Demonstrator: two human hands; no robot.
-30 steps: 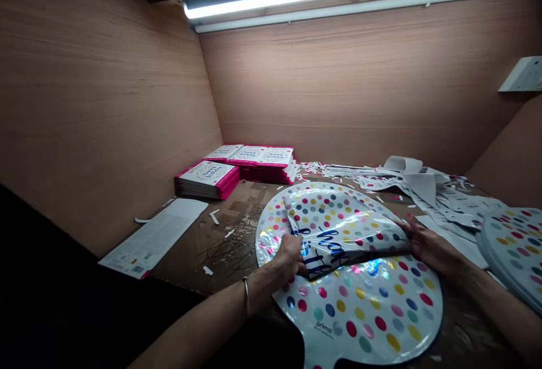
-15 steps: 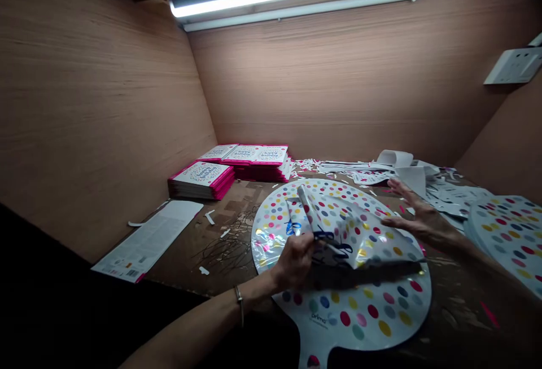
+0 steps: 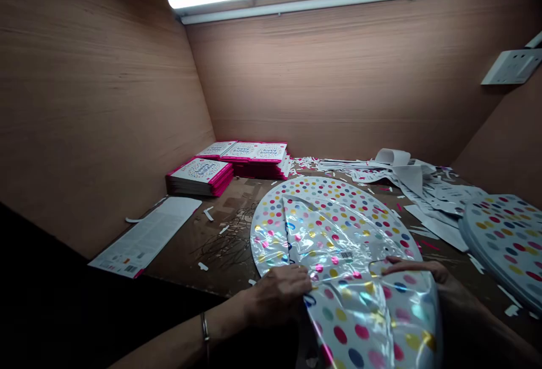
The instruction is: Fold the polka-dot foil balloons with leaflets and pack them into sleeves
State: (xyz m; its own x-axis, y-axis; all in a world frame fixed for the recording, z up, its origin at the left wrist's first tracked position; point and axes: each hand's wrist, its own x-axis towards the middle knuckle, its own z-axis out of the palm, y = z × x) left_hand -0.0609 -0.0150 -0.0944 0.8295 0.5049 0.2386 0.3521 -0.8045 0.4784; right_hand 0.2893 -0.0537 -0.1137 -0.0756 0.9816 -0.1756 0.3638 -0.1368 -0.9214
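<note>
A shiny polka-dotted foil sheet [image 3: 339,239] lies partly folded over a round dotted foil piece [image 3: 265,211] in the middle of the table. Its near part hangs toward the front edge. My left hand [image 3: 277,293] has its fingers together, pinching the sheet's left edge. At the right edge, my right hand [image 3: 427,273] lies with the index finger stretched across the foil; the other fingers are hidden by the sheet and shadow.
Pink-edged card stacks [image 3: 201,174] stand at the back left, with a long printed card [image 3: 148,239] nearer. White paper strips [image 3: 410,177] lie back right. Round dotted foil pieces [image 3: 508,239] are piled at right. Dark thin strands [image 3: 228,239] lie left of centre.
The raised, crumpled foil now lies flatter, with its near part toward me. My left hand has moved slightly down and left; my right hand came down onto the foil.
</note>
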